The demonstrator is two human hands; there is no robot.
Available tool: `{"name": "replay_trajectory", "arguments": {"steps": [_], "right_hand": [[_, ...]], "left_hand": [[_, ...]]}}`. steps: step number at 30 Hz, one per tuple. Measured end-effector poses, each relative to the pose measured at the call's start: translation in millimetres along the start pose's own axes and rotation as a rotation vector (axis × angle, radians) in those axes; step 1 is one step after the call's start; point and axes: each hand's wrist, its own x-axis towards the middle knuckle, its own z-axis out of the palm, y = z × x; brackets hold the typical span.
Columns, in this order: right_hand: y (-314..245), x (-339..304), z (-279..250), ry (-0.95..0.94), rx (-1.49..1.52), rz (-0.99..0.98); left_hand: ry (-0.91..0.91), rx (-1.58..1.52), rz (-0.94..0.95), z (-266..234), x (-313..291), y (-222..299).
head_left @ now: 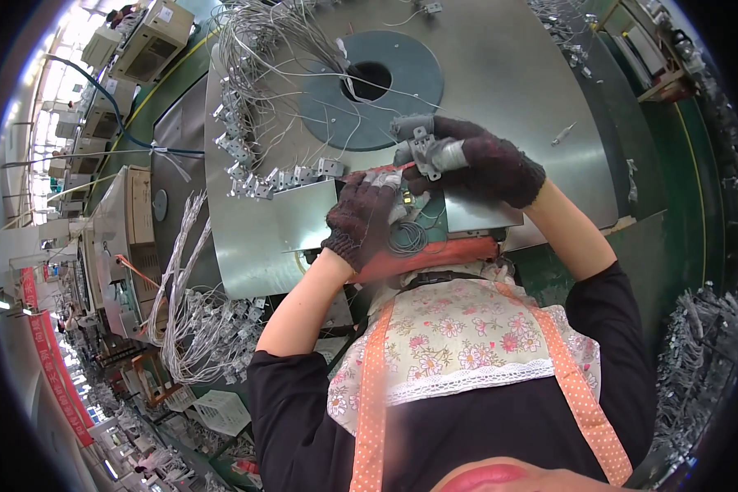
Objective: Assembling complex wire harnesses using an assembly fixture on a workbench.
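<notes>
The steel counter (541, 90) is bare between the blue-grey disc (418, 70) and its right edge, apart from a small pale piece (563, 134); its left side is crowded by grey wires (258, 49) and a line of metal connectors (238, 152). At the front edge, a red-orange padded strip (435, 256) runs between counter and apron (451, 332). The right hand (494, 168), in a dark glove with taped fingertips, has its grip closed on a grey metal housing (423, 150), raised in front of the disc; this has a flanged plate with holes. The left hand (361, 213), gloved alike, bends its fingers low beside it; whether its grip holds anything I cannot tell. Count: two gloved hands, one held housing, one disc with one round hole, one wire coil (408, 248); the connectors overlap too much to number.
</notes>
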Motion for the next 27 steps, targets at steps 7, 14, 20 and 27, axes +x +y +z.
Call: {"name": "replay_trajectory", "arguments": {"steps": [7, 14, 20, 27], "right_hand": [[32, -6, -3, 0.24, -0.298, -0.199], [38, -2, 9, 0.407, -0.275, -0.134], [34, 2, 32, 0.328, -0.2, -0.183], [27, 1, 46, 0.217, -0.027, -0.135]], "left_hand": [[0.066, -0.007, 0.029, 8, -1, -4], [0.065, -0.007, 0.018, 4, -1, 0], [0.066, -0.003, 0.026, 5, 3, -2], [0.009, -0.212, 0.008, -14, 5, 7]]}}
